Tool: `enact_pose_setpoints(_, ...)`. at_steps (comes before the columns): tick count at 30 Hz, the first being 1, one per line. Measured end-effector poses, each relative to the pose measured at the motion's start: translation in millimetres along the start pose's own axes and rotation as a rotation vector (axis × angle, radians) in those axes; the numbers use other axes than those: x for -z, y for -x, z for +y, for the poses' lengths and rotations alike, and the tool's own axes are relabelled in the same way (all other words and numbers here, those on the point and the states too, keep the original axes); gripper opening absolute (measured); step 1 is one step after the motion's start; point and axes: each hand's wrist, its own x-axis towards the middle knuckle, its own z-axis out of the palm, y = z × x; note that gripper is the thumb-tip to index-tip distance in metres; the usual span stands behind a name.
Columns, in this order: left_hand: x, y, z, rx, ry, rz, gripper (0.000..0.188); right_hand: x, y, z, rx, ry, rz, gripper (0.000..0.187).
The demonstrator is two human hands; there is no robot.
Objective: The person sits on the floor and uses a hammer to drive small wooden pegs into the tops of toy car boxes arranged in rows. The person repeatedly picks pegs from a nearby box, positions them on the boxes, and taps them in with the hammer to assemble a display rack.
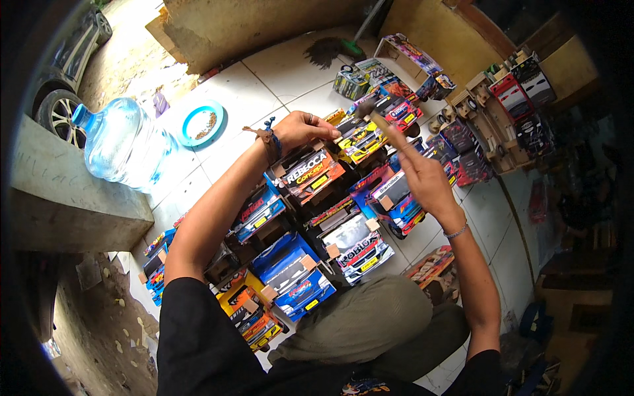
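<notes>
Several colourful toy trucks stand in rows before me on the tiled floor. My left hand (302, 129) reaches to a yellow-fronted toy truck (362, 144) in the far part of the group. Its thumb and fingers are pinched together at that truck's edge; whatever lies between them is too small to tell. In my right hand (427, 183) is a hammer (388, 131), gripped by its wooden handle. The hammer's dark head is raised over the far trucks. Nearer me are an orange toy truck (313, 173), a white one (358, 245) and a blue one (294, 280).
A large clear water jug (125, 142) lies at the left beside a blue plate (201, 124) holding small brown bits. Unfinished wooden truck bodies (492, 122) are stacked at the right. A broom (333, 49) rests by the far wall. My bent knee (370, 317) is close to the trucks.
</notes>
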Motion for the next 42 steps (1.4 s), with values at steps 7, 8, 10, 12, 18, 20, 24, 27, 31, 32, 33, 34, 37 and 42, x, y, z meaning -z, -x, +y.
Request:
enact_pose_setpoints(7, 1.3, -1.2, 1.4, -0.022, -0.002, -0.025, 0.024, -7.3, 4.7, 1.5, 0.06, -0.03, 0.11, 0.053)
enact_pose_setpoints(8, 1.6, -0.4, 1.9, 0.004, -0.031, -0.006, 0.024, -7.2, 6.0, 1.9, 0.064, 0.037, 0.064, 0.054)
enact_pose_setpoints(10, 1.0, 1.4, 1.4, 0.001, 0.003, -0.015, 0.023, -8.4, 7.9, 2.4, 0.015, 0.175, -0.075, 0.054)
enact_pose_setpoints(12, 1.8, -0.1, 2.2, -0.022, 0.018, -0.011, 0.023, -10.6, 8.3, 2.7, 0.033, 0.101, -0.016, 0.055)
enact_pose_setpoints(18, 1.5, -3.6, -0.9, -0.015, 0.083, -0.02, 0.021, -9.0, 14.3, 2.6, 0.079, 0.218, 0.053, 0.059)
enact_pose_setpoints(20, 1.4, -3.2, -1.5, -0.009, 0.056, -0.006, 0.023, 1.2, 20.0, 5.4, 0.101, 0.217, 0.15, 0.055)
enact_pose_setpoints(24, 5.4, -3.3, -0.2, -0.04, -0.08, 0.0, 0.025, 33.9, 56.1, 11.0, -0.085, -0.27, 0.385, 0.051)
enact_pose_setpoints(27, 10.9, -5.8, 2.0, -0.065, -0.172, -0.048, 0.023, 55.9, 97.4, 9.8, -0.268, -0.757, 0.359, 0.048)
enact_pose_setpoints(31, 17.2, -3.9, 9.3, 0.01, -0.267, -0.059, 0.022, 81.3, 175.1, -1.4, -0.566, -1.149, 0.285, 0.044)
enact_pose_setpoints(32, 17.5, -4.1, 14.6, 0.021, -0.32, -0.075, 0.022, 86.4, 191.7, -2.1, -0.64, -1.171, 0.292, 0.045)
enact_pose_setpoints(33, 16.3, -1.2, 18.5, 0.029, -0.332, -0.067, 0.024, 90.1, 205.4, 0.2, -0.702, -1.195, 0.354, 0.045)
enact_pose_setpoints(34, 14.9, 3.1, 25.6, 0.011, -0.323, -0.096, 0.025, 95.0, 218.0, 5.7, -0.721, -1.307, 0.436, 0.046)
enact_pose_setpoints(37, -5.9, 5.3, 67.6, -0.052, -0.688, 0.185, 0.025, 119.3, 258.6, 24.6, -0.612, -1.529, 0.719, 0.05)
enact_pose_setpoints(42, -147.3, -5.6, 115.4, -0.622, -0.746, -0.023, 0.021, 134.9, 302.8, 37.5, -0.523, -1.378, 1.18, 0.054)
